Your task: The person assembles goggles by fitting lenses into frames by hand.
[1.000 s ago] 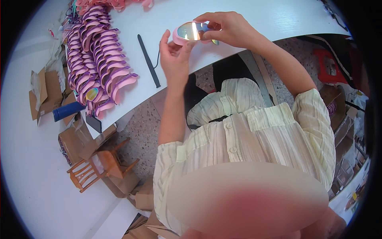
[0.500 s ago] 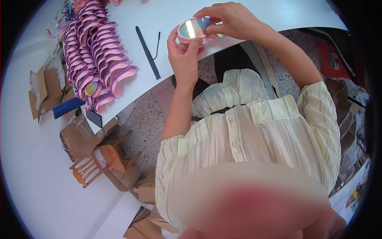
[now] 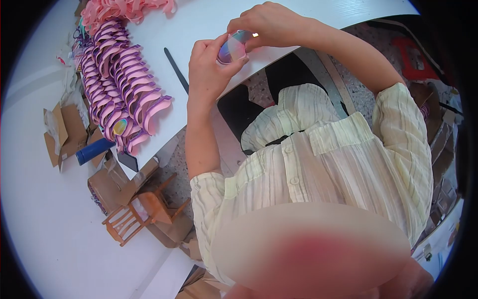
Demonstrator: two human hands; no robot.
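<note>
My left hand (image 3: 208,62) is closed around the near left edge of a pair of pink-framed goggles (image 3: 232,49) with a shiny mirrored lens. The thumb lies along the lower rim. At the other side, my right hand (image 3: 269,25) pinches the goggles, its fingers bent over the top and right edge. Both hands hold them tilted above the front edge of the white table (image 3: 172,114). Fingers cover much of the frame. Left of my forearm lies a thin black strip (image 3: 176,69), partly hidden by that arm.
Long rows of pink and purple goggle frames (image 3: 132,82) cover the table's left side, with pink straps (image 3: 124,11) heaped behind. A dark phone (image 3: 128,161) lies at the corner. Beyond are a blue bottle (image 3: 94,151), a wooden chair (image 3: 149,209), cardboard boxes (image 3: 69,129) and a red stool (image 3: 413,57).
Both hands have shifted left with the goggles, which now sit at a steeper angle. My left forearm covers part of the black strip that showed whole before. The view has also moved slightly.
</note>
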